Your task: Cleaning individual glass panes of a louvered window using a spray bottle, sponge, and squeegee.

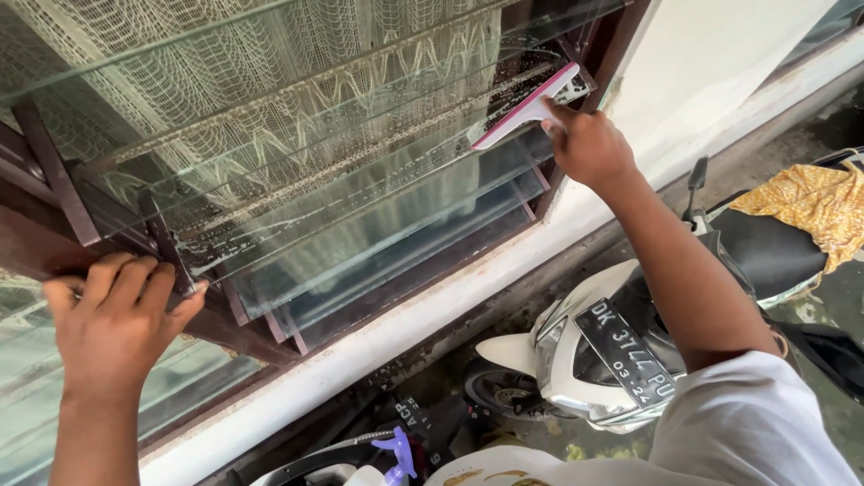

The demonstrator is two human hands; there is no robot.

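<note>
A pink-and-white plastic squeegee (531,110) lies with its blade against a soapy clear glass louvre slat (360,171), near the slat's right end and tilted up toward the right. The right hand (585,146) is closed around the squeegee's handle, fingers wrapped on it, the arm reaching up from a white sleeve (756,423). White suds streak the glass to the left of the blade. The left hand (112,319) is clamped on the dark brown window frame (54,243) at the slats' left end, fingers curled over its edge and the thumb touching the metal slat holder (166,243). Behind the glass hangs a cream lace curtain (270,99). Below the window runs a white painted sill (432,315). Beneath it stands a white scooter (576,351) with a black seat, on which rests a yellow patterned cloth (810,211). A purple spray-bottle trigger (399,453) shows at the bottom edge.
</note>
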